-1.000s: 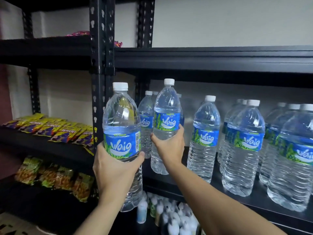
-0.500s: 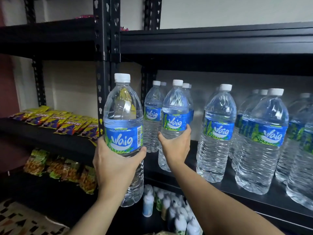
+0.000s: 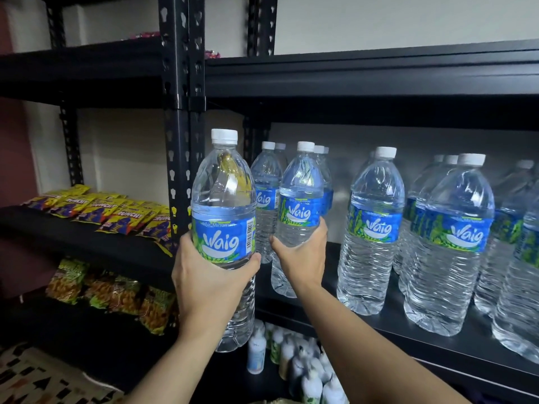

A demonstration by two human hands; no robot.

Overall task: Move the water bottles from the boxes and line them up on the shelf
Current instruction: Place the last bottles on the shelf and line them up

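My left hand [image 3: 210, 275] grips a large clear water bottle [image 3: 223, 205] with a blue label and white cap, held upright in front of the shelf post. My right hand [image 3: 303, 255] grips a second water bottle [image 3: 300, 193] of the same kind at its waist, with its base down on the black shelf [image 3: 437, 342] at the left end of the row. Several more bottles [image 3: 373, 228] stand in rows on that shelf to the right and behind. No box is in view.
A black perforated upright post [image 3: 180, 126] stands just left of the bottles. Yellow snack packets [image 3: 96, 211] lie on the left shelf, more snack bags [image 3: 116, 298] below. Small white-capped bottles [image 3: 291, 354] crowd the lower shelf. The shelf above [image 3: 364, 74] overhangs the bottles.
My right hand has carried its bottle deeper and lower onto the shelf, beside the back bottles. My left hand has kept its bottle raised, drifting slightly right; the view has shifted.
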